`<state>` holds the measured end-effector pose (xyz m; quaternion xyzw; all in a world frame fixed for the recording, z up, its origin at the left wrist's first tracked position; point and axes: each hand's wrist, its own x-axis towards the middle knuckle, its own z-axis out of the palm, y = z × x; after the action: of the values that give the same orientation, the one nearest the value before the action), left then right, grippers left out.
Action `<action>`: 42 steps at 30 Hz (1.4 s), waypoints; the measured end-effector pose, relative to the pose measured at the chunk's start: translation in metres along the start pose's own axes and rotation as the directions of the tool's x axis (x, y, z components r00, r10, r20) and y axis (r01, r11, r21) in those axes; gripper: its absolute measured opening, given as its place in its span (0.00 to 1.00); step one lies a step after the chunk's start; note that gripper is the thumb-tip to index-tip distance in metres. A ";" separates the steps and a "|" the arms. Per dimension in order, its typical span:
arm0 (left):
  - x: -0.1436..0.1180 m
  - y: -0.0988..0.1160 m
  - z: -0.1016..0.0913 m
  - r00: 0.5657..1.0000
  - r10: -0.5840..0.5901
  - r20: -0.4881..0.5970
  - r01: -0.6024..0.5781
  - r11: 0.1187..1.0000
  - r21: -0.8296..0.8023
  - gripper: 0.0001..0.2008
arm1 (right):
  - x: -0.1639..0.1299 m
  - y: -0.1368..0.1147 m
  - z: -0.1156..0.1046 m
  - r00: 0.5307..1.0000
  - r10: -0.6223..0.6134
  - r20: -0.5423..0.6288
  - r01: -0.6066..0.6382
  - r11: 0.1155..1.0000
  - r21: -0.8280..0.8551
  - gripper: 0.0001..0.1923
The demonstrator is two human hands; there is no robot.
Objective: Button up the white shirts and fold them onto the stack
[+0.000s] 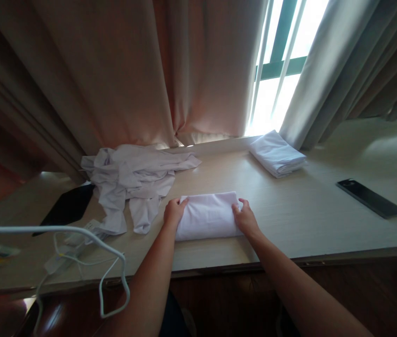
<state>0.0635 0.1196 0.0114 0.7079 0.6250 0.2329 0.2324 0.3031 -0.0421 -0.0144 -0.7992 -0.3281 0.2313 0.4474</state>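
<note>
A folded white cloth garment (208,216) lies on the wooden tabletop near its front edge, shaped into a flat rectangle. At its left end, my left hand (175,211) grips the side with the thumb on top. My right hand (246,218) pinches the right end in the same way, thumb over the cloth. The fingers under the fabric are hidden. Behind and to the left spreads a crumpled white garment (131,173), loose sleeves lying out. A neatly folded white stack (277,153) rests at the back right.
A dark phone (370,198) lies on the right of the table (317,220). To the left are a black flat object (67,209), a power strip (65,252) with cables and a white metal bar (44,229) in the foreground. Curtains (121,70) hang behind.
</note>
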 end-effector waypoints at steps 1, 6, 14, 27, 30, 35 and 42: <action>0.000 0.002 -0.001 1.000 -0.003 -0.006 0.003 1.000 0.016 0.20 | -0.002 -0.001 -0.001 1.000 -0.001 -0.003 0.001 1.000 -0.009 0.31; -0.014 0.026 -0.012 0.987 0.071 -0.146 -0.056 0.993 0.109 0.16 | -0.015 -0.010 -0.009 0.997 -0.072 -0.028 0.068 0.991 -0.116 0.34; -0.058 0.065 0.003 0.903 0.423 0.074 -0.425 0.859 0.284 0.19 | -0.045 -0.036 -0.017 0.850 -0.527 0.007 0.471 0.753 -0.460 0.24; -0.055 0.034 0.040 0.888 0.314 0.335 -0.424 0.842 0.334 0.33 | -0.048 -0.018 0.013 0.838 -0.465 0.286 0.541 0.634 -0.553 0.33; -0.054 0.030 0.043 0.892 0.325 0.315 -0.428 0.833 0.351 0.34 | -0.046 -0.015 0.015 0.841 -0.454 0.294 0.537 0.638 -0.552 0.33; -0.053 0.026 0.046 0.904 0.322 0.281 -0.412 0.835 0.366 0.34 | -0.045 -0.011 0.019 0.848 -0.446 0.285 0.525 0.637 -0.565 0.34; -0.050 0.024 0.045 0.907 0.330 0.263 -0.409 0.839 0.359 0.35 | -0.044 -0.008 0.023 0.854 -0.442 0.274 0.515 0.645 -0.564 0.34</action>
<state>0.1044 0.0660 -0.0105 0.8669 0.4853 0.0698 0.0897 0.2554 -0.0577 -0.0156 -0.7706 -0.6091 0.0278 0.1858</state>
